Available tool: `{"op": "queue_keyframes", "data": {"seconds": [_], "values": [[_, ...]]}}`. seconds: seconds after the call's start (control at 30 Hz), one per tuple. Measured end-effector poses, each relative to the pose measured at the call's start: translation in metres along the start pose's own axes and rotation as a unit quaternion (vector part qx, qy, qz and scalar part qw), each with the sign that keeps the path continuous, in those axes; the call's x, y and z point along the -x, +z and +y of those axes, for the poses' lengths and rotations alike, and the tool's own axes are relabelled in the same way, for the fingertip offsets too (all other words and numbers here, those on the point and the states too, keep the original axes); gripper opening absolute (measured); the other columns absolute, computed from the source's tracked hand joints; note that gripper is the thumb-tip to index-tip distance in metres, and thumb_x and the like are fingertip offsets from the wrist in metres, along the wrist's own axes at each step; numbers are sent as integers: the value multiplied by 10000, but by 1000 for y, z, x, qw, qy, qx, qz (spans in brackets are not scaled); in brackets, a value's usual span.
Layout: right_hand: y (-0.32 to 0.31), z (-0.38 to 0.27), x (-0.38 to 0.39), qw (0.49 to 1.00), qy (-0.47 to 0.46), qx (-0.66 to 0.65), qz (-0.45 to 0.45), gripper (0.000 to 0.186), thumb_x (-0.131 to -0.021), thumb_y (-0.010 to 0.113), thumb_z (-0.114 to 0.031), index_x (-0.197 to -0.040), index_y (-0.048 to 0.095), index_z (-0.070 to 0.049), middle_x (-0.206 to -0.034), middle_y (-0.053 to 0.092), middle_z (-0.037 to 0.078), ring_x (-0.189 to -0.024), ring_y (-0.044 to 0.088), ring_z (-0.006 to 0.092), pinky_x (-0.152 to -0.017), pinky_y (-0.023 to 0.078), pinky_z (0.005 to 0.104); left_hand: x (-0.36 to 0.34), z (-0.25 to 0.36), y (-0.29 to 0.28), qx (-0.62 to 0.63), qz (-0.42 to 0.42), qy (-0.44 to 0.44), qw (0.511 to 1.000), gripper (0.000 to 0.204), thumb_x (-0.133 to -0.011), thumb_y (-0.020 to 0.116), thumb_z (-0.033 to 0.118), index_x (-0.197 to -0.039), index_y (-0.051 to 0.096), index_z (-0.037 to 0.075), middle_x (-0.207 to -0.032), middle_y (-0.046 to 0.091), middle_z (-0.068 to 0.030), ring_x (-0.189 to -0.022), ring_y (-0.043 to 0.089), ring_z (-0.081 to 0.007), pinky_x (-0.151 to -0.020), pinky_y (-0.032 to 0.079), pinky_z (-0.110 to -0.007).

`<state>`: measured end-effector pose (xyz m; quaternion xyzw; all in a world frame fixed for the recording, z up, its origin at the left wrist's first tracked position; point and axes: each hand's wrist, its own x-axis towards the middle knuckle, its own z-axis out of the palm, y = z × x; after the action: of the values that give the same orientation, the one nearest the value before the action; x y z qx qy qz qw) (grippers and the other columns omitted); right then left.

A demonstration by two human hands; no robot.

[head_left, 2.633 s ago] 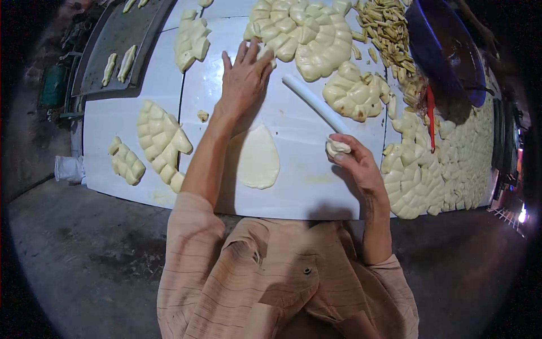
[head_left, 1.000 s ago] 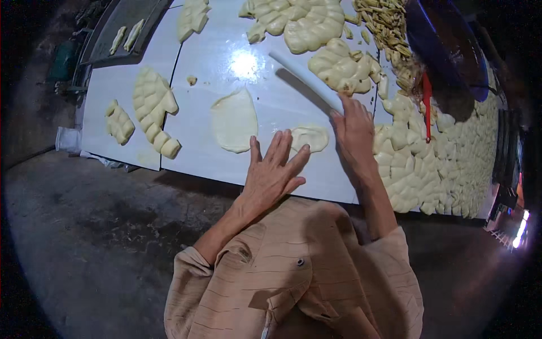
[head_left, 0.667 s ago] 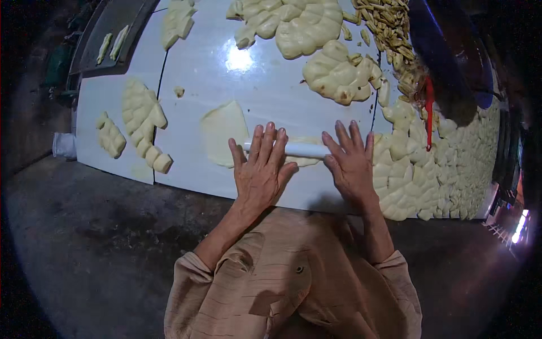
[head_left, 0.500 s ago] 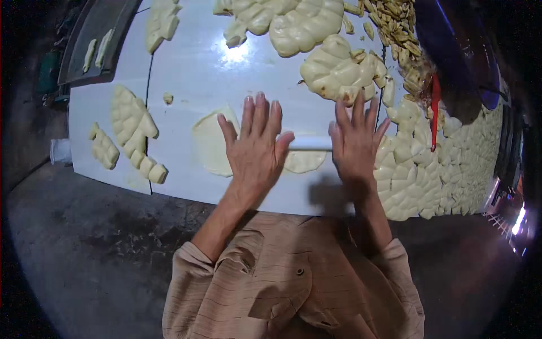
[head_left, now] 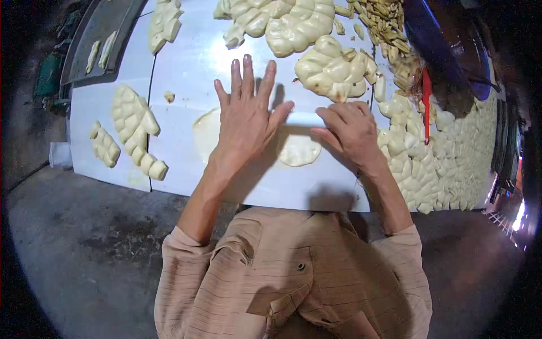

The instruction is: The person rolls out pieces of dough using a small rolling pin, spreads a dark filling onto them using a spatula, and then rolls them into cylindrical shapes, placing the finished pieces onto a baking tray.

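Observation:
My left hand (head_left: 245,121) lies palm down with its fingers spread, its thumb side over the white rolling pin (head_left: 305,119). My right hand (head_left: 350,135) has its fingers curled over the pin's right end. Just below the pin is a small flattened round of pale dough (head_left: 299,152). A larger thin dough sheet (head_left: 204,135) is partly hidden behind my left hand. Beyond the right hand sits a lumpy dough mound (head_left: 330,70).
The white table (head_left: 197,186) holds segmented dough (head_left: 132,121) at left, wide dough masses at back and right, and fried strips (head_left: 378,22). A metal tray (head_left: 99,42) is back left; a dark blue basin (head_left: 443,39) and a red-handled tool (head_left: 426,107) are back right.
A small lump earlier in my right hand now lies flattened on the table. Since half a second ago both hands and the pin have moved away from me, and my right fingers have curled.

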<state>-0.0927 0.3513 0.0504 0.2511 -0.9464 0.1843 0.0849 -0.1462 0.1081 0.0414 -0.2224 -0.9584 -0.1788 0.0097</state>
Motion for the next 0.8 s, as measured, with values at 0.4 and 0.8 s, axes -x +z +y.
{"op": "queue_keyframes", "data": {"seconds": [0.4,0.8], "values": [[9,-60,66,989,104,23,-104,639,-956,586,-509,-1517,464,-228,-1590,413,110,-1471,366,320,-1166,281,557,95,39,15,-28,-29,12,999,739,-993,497,557,-1554,389,88,-1599,378,-193,-1502,300,-386,-1171,195,-667],[4,-72,100,997,73,5,-25,523,-892,720,-343,-1390,615,-227,-1198,570,30,-1156,521,216,-1020,327,458,158,83,11,-54,-5,-55,997,734,-991,528,528,-1571,370,107,-1638,306,-193,-1544,214,-353,-1148,-15,-750]]}}
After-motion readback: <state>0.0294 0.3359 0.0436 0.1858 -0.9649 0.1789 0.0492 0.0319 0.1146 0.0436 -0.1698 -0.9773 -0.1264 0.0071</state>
